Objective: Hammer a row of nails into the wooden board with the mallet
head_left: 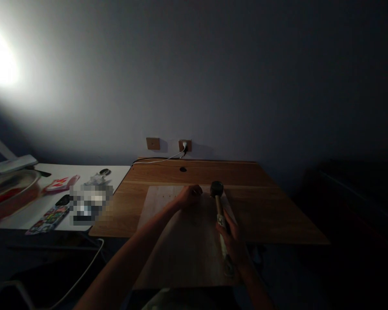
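Across the desk (271,215) I view a board (177,245), overhanging the near edge. Over its right side, my right hand (231,237) wraps its fingers round the mallet (219,208), head wallward. Near its far edge, my left hand (189,196) curls; whether its fingers grip anything, I cannot tell.

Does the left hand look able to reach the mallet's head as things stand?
Probably yes: the left hand is close beside the mallet's head, with only board showing between them, and the right hand grips the handle. Whether the left holds something is too dark to tell.
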`<state>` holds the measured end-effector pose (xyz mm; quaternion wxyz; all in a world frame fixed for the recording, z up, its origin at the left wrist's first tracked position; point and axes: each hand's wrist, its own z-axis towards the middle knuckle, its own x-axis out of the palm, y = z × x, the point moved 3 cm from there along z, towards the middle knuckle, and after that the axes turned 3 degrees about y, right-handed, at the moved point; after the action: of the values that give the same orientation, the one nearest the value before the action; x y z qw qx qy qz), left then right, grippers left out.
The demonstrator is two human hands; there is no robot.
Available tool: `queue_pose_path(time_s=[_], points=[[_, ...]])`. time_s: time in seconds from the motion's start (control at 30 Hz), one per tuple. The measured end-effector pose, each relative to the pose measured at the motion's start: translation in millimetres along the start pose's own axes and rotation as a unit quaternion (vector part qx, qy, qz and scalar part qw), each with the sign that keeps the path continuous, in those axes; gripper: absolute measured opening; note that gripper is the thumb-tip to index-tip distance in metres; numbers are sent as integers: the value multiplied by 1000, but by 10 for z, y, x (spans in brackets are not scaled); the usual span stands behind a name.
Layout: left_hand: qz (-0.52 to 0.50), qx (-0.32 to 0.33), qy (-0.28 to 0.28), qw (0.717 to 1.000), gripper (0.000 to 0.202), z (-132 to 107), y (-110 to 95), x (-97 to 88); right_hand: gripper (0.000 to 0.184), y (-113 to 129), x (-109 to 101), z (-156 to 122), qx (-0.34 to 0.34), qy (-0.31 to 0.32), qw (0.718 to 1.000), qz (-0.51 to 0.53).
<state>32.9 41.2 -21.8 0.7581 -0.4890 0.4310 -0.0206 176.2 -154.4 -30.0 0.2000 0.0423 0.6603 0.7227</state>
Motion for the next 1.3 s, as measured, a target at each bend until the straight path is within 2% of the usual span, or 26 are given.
queue_pose_path(time_s=[0.13,0.27,0.53,0.73,0.93,1.07,1.3], points=[[0,-2,-26,1000,26,71,1,96,64,36,-2,-6,-7,-2,1000,-12],[3,1,-39,999,24,41,38,115,63,71,4,2,-2,9,1000,-12],[21,20,-39,999,22,40,40,140,63,-27,22,24,-1,6,1000,-15],[36,11,-39,999,23,34,63,164,61,26,26,23,-1,3,1000,-8],[67,23,-27,997,24,1,-3,149,58,53,50,64,32,-2,999,11],[75,19,-28,997,23,11,-4,143,61,54,73,59,20,-10,1000,19],[100,-1,-44,994,16,39,14,145,63,39,109,48,-1,25,1000,-10]])
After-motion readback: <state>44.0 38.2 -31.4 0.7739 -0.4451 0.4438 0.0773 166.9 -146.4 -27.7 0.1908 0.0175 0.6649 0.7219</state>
